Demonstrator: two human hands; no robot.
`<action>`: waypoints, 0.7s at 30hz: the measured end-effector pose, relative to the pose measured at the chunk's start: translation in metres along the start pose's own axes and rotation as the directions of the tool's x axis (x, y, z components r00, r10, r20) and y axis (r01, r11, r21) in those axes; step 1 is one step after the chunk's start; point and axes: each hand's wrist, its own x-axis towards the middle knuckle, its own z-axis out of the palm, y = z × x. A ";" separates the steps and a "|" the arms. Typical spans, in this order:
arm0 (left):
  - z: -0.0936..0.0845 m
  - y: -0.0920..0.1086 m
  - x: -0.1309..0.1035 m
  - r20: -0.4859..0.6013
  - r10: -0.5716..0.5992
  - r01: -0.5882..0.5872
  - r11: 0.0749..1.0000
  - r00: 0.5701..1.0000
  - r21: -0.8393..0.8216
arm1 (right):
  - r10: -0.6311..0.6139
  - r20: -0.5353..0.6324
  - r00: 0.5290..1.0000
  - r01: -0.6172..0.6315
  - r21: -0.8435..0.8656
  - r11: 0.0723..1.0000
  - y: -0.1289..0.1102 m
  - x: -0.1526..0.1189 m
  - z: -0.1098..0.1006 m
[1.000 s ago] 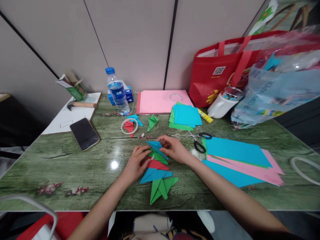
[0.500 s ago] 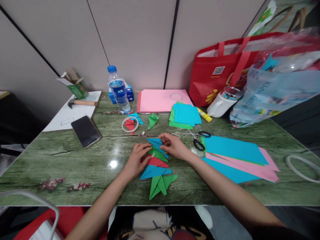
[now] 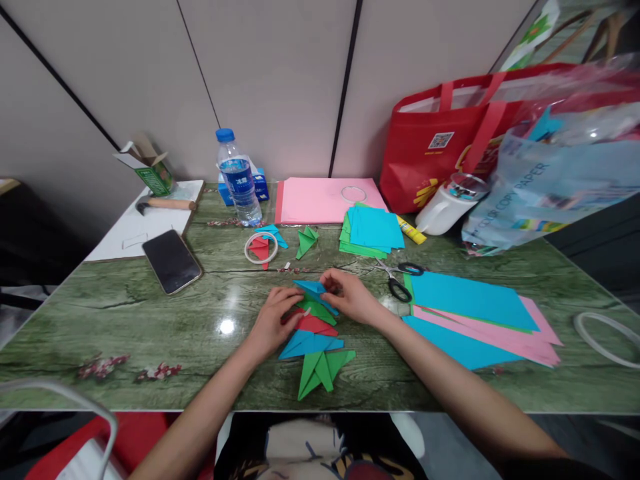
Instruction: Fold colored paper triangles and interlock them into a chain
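A row of folded paper pieces, in blue, green and red, runs toward the front edge of the table. My right hand (image 3: 350, 297) pinches the right side of the farthest blue folded piece (image 3: 311, 288). My left hand (image 3: 273, 323) grips the row's left side, its fingers and thumb around the ends of a green folded piece (image 3: 318, 310) and a red folded piece (image 3: 320, 325). A small whitish bit shows beside the left thumb. Nearer to me lie another blue folded piece (image 3: 313, 343) and a green folded piece (image 3: 325, 373). My fingers partly hide the upper pieces.
Scissors (image 3: 400, 283) and coloured sheets (image 3: 470, 300) lie to the right. Behind are a tape roll (image 3: 247, 248), loose folded pieces, cut paper (image 3: 375, 228) and a water bottle (image 3: 239, 183). A phone (image 3: 171, 261) and hammer (image 3: 170, 204) are left; a red bag (image 3: 413, 153) stands back right.
The right hand has shifted very slightly, and the farthest blue piece looks a little more tilted under its fingers. The left hand stays in place.
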 end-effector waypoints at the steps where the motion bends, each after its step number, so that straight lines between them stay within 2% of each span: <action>1: 0.000 0.000 0.000 0.000 -0.003 0.003 1.000 1.000 -0.005 | -0.011 -0.001 1.000 0.011 -0.017 1.000 0.000 0.000 0.000; 6: -0.001 0.001 0.001 0.020 -0.029 0.030 0.998 0.999 -0.047 | -0.040 0.015 0.999 0.041 -0.057 0.998 -0.003 -0.002 -0.001; 14: -0.001 0.002 0.000 0.051 -0.045 0.046 0.999 0.998 -0.010 | 0.034 -0.002 0.999 -0.034 0.017 0.999 0.007 0.003 0.002; 21: 0.001 0.003 0.001 0.069 -0.009 0.006 0.999 0.998 0.040 | 0.076 -0.019 0.997 -0.076 -0.004 0.997 0.012 0.006 0.003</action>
